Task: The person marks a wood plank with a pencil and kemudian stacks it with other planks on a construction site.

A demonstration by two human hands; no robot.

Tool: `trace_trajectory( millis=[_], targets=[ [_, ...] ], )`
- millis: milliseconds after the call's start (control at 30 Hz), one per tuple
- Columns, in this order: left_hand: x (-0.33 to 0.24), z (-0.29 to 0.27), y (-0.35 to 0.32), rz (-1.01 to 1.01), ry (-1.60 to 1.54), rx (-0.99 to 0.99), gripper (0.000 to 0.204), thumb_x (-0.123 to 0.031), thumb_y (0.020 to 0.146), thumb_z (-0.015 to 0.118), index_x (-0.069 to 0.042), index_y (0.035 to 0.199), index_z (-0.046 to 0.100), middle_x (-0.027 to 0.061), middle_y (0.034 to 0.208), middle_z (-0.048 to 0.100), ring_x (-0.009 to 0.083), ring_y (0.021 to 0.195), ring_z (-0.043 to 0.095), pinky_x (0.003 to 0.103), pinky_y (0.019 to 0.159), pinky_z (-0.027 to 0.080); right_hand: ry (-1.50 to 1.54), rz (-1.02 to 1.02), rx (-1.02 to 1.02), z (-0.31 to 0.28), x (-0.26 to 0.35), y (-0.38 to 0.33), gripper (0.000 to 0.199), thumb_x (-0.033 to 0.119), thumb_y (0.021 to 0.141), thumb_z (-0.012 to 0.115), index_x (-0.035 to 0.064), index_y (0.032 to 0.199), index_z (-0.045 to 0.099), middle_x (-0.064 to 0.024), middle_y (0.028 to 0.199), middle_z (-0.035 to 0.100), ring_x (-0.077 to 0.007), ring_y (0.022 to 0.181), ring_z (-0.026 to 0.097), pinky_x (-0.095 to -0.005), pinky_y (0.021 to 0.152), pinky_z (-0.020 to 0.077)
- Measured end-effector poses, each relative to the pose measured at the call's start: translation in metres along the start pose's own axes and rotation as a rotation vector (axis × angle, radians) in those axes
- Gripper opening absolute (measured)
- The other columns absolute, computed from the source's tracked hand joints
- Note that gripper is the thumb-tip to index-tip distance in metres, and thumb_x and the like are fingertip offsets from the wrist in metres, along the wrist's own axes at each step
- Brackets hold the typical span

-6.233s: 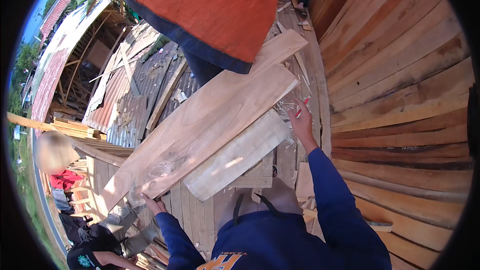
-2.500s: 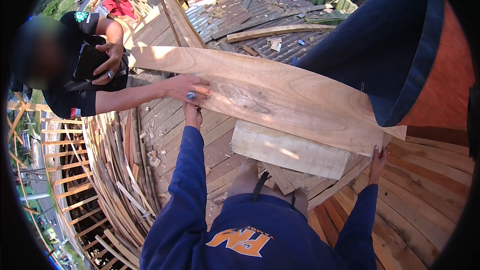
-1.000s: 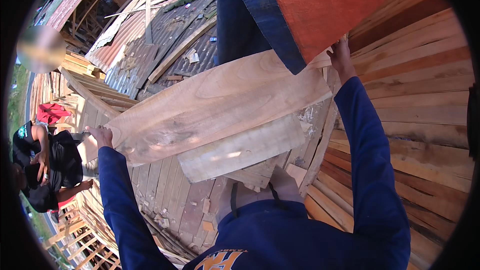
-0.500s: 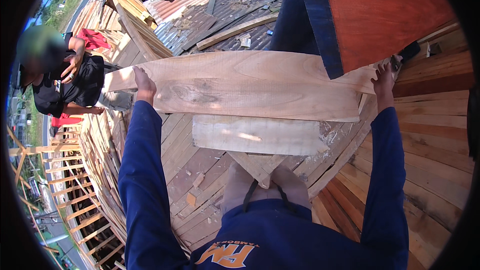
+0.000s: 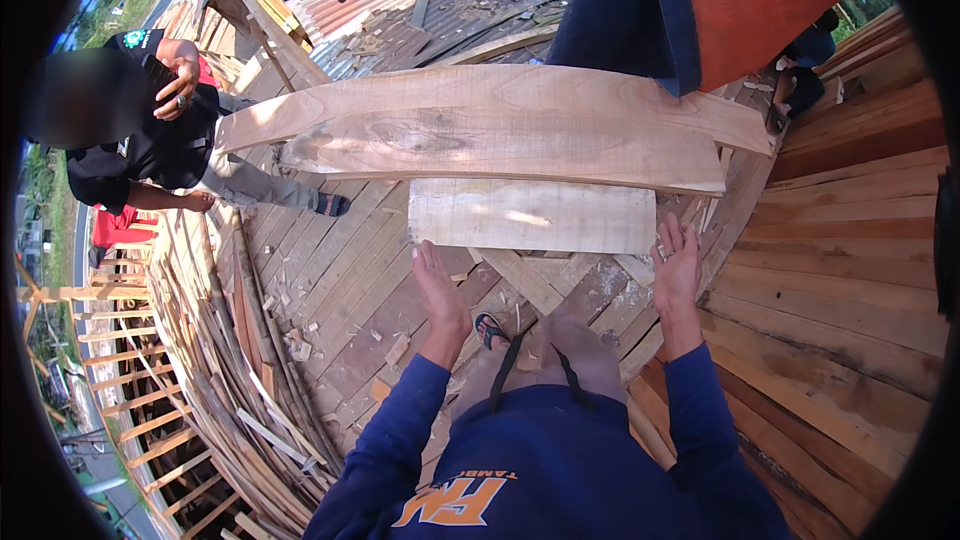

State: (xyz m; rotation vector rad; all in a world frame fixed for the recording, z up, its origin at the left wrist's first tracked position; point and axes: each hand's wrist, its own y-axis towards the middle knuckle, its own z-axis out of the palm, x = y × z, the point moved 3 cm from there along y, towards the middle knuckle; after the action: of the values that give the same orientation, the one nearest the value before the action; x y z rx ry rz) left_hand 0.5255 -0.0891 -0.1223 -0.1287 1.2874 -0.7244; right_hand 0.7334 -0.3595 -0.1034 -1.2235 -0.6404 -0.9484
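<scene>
My left hand (image 5: 441, 298) hovers near the left front corner of a short pale board (image 5: 540, 216), its fingers stretched out and holding nothing. Close to that board's right end, my right hand (image 5: 679, 275) is also empty, palm turned inward and fingers apart. Just beyond the pale board lies a long, wide plank (image 5: 560, 150) with a dark knot toward its left end. Behind it, partly covered, sits another long plank (image 5: 480, 83) with a curved far edge. Below the pale board, crossed wooden pieces (image 5: 525, 278) show.
On the left stands a person (image 5: 150, 155) with a dark object in one hand; another person (image 5: 808, 55) is at the far right. Red-orange cloth (image 5: 765, 5) hangs overhead. Stacked boards (image 5: 830, 310) fill the right side, long strips (image 5: 205, 320) the left. Scraps litter the plank floor (image 5: 345, 285).
Both hands have let go of the long planks' ends and drawn back toward me to the pale board's ends. The person at left has raised a hand, and a foot there now shows.
</scene>
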Motion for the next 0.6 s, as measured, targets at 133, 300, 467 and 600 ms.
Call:
trace_trajectory(
  millis=[133, 300, 467, 600],
  targets=[
    [0.028, -0.010, -0.069, -0.139, -0.043, 0.052, 0.078, -0.052, 0.100, 0.029, 0.004, 0.150, 0.007, 0.0171, 0.159, 0.007, 0.0235, 0.148, 0.004, 0.034, 0.119, 0.002, 0.041, 0.185, 0.060, 0.006, -0.069, -0.098, 0.052, 0.041, 0.100, 0.042, 0.0125, 0.141, 0.027, -0.0120, 0.152, 0.032, -0.0265, 0.142, 0.026, -0.0496, 0.113, 0.0163],
    [0.053, -0.025, -0.128, -0.416, 0.040, 0.205, 0.077, -0.052, 0.099, 0.029, 0.003, 0.150, 0.009, 0.0154, 0.160, 0.008, 0.0224, 0.148, 0.004, 0.034, 0.118, 0.002, 0.055, 0.543, 0.128, 0.025, -0.123, -0.202, 0.056, 0.042, 0.099, 0.045, 0.0153, 0.143, 0.025, -0.0103, 0.152, 0.031, -0.0257, 0.140, 0.028, -0.0495, 0.110, 0.0226],
    [0.049, -0.023, -0.140, -0.524, 0.119, 0.327, 0.077, -0.052, 0.099, 0.027, 0.002, 0.151, 0.008, 0.0145, 0.160, 0.007, 0.0219, 0.148, 0.003, 0.034, 0.119, 0.002, 0.101, 0.602, 0.142, 0.033, -0.129, -0.211, 0.057, 0.043, 0.098, 0.047, 0.0146, 0.142, 0.025, -0.0102, 0.153, 0.030, -0.0273, 0.141, 0.025, -0.0530, 0.109, 0.0219],
    [0.035, -0.002, -0.095, -0.336, 0.146, 0.264, 0.077, -0.053, 0.099, 0.025, 0.001, 0.151, 0.007, 0.0137, 0.160, 0.007, 0.0216, 0.148, 0.003, 0.034, 0.119, 0.001, 0.080, 0.504, 0.096, 0.030, -0.100, -0.156, 0.049, 0.044, 0.099, 0.046, 0.0140, 0.135, 0.032, -0.0102, 0.153, 0.030, -0.0278, 0.142, 0.025, -0.0535, 0.111, 0.0196]
  ],
)
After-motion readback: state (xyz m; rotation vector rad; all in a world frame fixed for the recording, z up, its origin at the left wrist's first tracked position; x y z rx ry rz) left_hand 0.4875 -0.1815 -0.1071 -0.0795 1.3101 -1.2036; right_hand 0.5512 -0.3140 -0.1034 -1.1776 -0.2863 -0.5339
